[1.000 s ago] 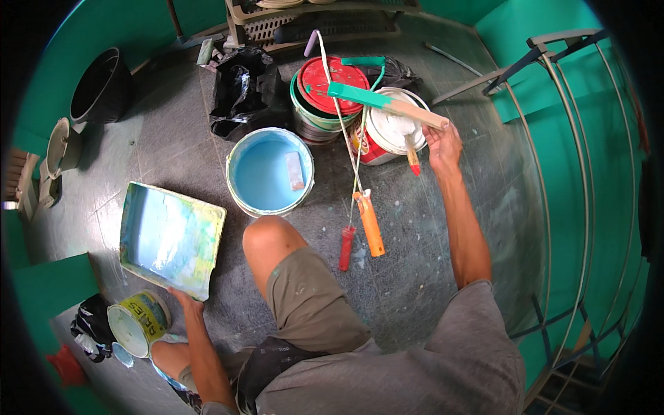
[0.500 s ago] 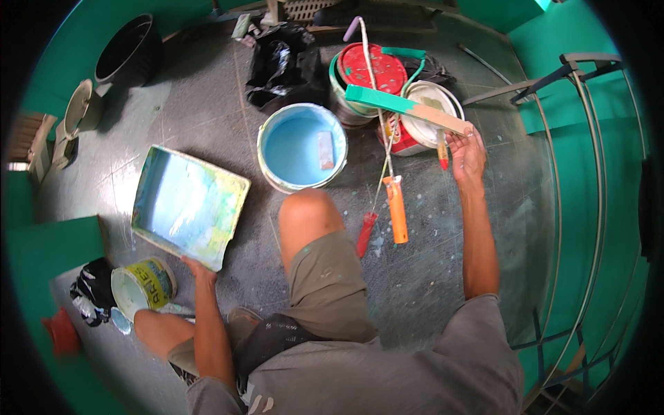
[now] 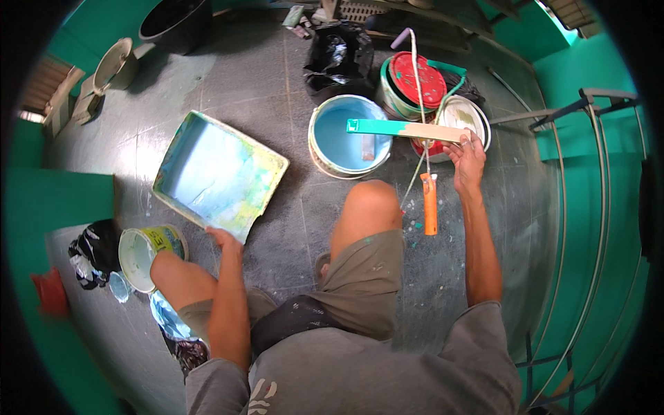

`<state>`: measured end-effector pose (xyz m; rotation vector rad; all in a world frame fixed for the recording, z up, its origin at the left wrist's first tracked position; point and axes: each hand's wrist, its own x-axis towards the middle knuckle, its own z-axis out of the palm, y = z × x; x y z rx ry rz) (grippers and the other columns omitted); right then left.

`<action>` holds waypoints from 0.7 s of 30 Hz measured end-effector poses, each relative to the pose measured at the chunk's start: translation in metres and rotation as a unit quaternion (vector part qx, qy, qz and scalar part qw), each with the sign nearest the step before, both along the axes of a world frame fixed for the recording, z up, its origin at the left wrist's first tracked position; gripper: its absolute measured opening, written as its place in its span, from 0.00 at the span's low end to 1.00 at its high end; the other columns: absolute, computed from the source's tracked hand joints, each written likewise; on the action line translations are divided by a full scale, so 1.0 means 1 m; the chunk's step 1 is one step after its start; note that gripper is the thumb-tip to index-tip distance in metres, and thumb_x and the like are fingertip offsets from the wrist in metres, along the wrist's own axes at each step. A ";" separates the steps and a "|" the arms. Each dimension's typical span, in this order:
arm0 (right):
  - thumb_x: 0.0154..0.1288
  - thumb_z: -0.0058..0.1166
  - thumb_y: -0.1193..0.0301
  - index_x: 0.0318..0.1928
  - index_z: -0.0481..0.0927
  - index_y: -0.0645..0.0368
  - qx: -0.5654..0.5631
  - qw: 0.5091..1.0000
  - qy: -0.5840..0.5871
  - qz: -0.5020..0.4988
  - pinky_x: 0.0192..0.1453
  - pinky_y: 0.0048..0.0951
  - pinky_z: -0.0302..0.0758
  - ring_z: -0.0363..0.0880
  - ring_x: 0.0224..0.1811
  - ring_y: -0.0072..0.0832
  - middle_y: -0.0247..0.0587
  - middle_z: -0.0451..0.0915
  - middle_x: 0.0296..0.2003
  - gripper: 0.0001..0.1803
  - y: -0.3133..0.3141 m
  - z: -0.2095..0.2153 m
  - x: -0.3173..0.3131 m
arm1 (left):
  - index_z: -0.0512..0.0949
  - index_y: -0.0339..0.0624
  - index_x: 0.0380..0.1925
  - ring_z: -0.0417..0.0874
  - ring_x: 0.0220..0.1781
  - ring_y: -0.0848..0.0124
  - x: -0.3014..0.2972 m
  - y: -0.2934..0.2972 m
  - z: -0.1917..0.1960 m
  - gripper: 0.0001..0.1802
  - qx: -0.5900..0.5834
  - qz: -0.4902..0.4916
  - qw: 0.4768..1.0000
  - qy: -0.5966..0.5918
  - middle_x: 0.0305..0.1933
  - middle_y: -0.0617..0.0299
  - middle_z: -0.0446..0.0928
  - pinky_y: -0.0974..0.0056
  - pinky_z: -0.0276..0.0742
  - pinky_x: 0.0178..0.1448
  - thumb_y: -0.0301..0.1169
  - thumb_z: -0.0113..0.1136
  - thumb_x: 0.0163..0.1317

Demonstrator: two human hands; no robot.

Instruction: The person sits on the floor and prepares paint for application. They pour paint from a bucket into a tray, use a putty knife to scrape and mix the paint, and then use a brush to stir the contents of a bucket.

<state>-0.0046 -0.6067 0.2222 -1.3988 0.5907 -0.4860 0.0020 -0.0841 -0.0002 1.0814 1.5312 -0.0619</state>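
Observation:
My left hand (image 3: 225,238) is closed on the near edge of a paint tray (image 3: 271,181), whose shallow inside is smeared with light blue and yellow-green. In my right hand (image 3: 467,164) is the bare end of a flat wooden stick (image 3: 432,132). Wet green paint coats the stick's other end, which hangs over a round bucket (image 3: 320,153) of light blue paint. A small pale block (image 3: 368,147) is inside that bucket. Below the stick, a paint roller's orange handle (image 3: 430,205) points toward me.
Behind the stick stand a can with a red lid (image 3: 418,79) and a white-lidded can (image 3: 465,112). A black plastic bag (image 3: 337,59) is beside them. Metal rails (image 3: 596,166) line the right wall. Near my left knee lies a yellow-labelled bucket (image 3: 142,259).
The whole view has swung left. My right hand has brought the stick's green end from beside the red lid to over the blue bucket. My left hand still grips the tray.

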 end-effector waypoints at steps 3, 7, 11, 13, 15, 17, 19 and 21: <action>0.67 0.43 0.71 0.57 0.59 0.66 0.000 1.000 -0.002 0.006 0.36 0.27 0.79 0.79 0.33 0.32 0.49 0.75 0.38 0.21 0.013 0.000 0.007 | 0.46 0.37 0.66 0.55 0.67 0.49 0.004 -0.024 0.004 0.55 0.112 0.082 0.979 0.148 0.69 0.47 0.48 0.45 0.52 0.66 0.72 0.30 0.52; 0.67 0.44 0.71 0.57 0.59 0.66 -0.003 1.000 -0.010 0.029 0.36 0.26 0.79 0.79 0.33 0.31 0.48 0.75 0.38 0.21 0.015 -0.004 0.017 | 0.42 0.38 0.67 0.52 0.68 0.48 -0.007 -0.028 -0.001 0.55 0.138 0.088 0.970 0.180 0.70 0.45 0.44 0.45 0.49 0.67 0.71 0.32 0.52; 0.67 0.44 0.71 0.56 0.60 0.65 -0.001 0.999 -0.005 0.034 0.34 0.25 0.78 0.79 0.33 0.30 0.47 0.75 0.39 0.20 0.013 -0.007 0.019 | 0.44 0.39 0.67 0.53 0.68 0.48 -0.020 -0.038 0.008 0.53 0.164 0.084 0.967 0.175 0.70 0.45 0.43 0.46 0.47 0.68 0.71 0.31 0.52; 0.67 0.44 0.70 0.56 0.60 0.65 0.004 0.999 -0.010 0.035 0.34 0.25 0.78 0.79 0.33 0.29 0.46 0.76 0.39 0.20 0.011 -0.005 0.015 | 0.47 0.39 0.66 0.54 0.67 0.48 -0.018 -0.056 0.033 0.52 0.158 0.082 0.968 0.176 0.69 0.44 0.46 0.46 0.49 0.67 0.69 0.33 0.53; 0.67 0.43 0.70 0.56 0.60 0.64 0.006 0.999 -0.010 0.032 0.34 0.26 0.78 0.79 0.34 0.30 0.46 0.75 0.39 0.20 0.009 -0.002 0.011 | 0.50 0.38 0.65 0.57 0.66 0.49 -0.010 -0.077 0.062 0.50 0.143 0.087 0.970 0.178 0.68 0.44 0.50 0.47 0.50 0.66 0.67 0.37 0.54; 0.68 0.43 0.69 0.57 0.61 0.62 0.011 0.999 -0.007 0.031 0.36 0.27 0.78 0.79 0.35 0.32 0.47 0.75 0.40 0.19 0.015 -0.002 0.013 | 0.53 0.38 0.63 0.58 0.65 0.51 -0.013 -0.070 0.083 0.45 0.051 0.004 0.998 0.022 0.66 0.44 0.54 0.48 0.50 0.66 0.61 0.44 0.55; 0.67 0.43 0.70 0.56 0.62 0.60 0.037 0.997 -0.037 0.052 0.37 0.30 0.79 0.79 0.37 0.35 0.47 0.74 0.41 0.18 0.015 -0.010 0.013 | 0.55 0.37 0.62 0.57 0.65 0.53 -0.017 -0.054 0.080 0.42 -0.070 -0.102 0.975 -0.186 0.64 0.44 0.56 0.48 0.49 0.66 0.55 0.51 0.56; 0.66 0.44 0.71 0.55 0.64 0.59 0.053 0.995 -0.057 0.063 0.41 0.33 0.79 0.79 0.39 0.37 0.47 0.74 0.43 0.18 0.017 -0.004 0.005 | 0.55 0.35 0.61 0.55 0.65 0.53 -0.013 -0.042 0.106 0.40 -0.077 -0.221 0.940 -0.247 0.64 0.43 0.55 0.47 0.48 0.66 0.49 0.55 0.55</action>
